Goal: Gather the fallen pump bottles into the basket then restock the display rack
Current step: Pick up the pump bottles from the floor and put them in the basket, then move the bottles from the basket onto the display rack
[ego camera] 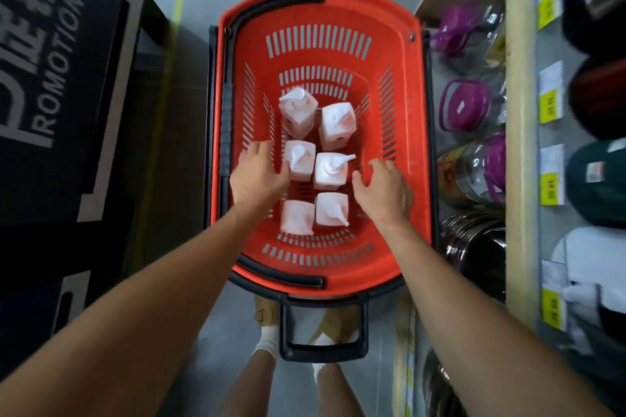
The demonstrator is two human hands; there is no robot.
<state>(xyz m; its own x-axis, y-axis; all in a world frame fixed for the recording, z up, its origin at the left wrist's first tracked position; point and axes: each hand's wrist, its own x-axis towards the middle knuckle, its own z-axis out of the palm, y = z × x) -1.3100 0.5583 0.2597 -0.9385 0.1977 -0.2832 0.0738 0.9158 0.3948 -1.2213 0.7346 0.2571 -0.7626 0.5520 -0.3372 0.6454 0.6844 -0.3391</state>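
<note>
Six pump bottles (330, 171) stand in a red basket (418, 152); left hand (259, 174) and right hand (382, 191) flank them, fingers (376, 164) loosely spread.

I look down into a red basket (418, 112). Six white pump bottles (330, 170) stand upright in it, in two columns of three. My left hand (259, 173) and right hand (381, 189) reach in from its left and right walls, fingers loosely spread, flanking the middle pair, gripping nothing.

Red slotted basket (406, 132) — pale pink bottles (330, 170).
</note>
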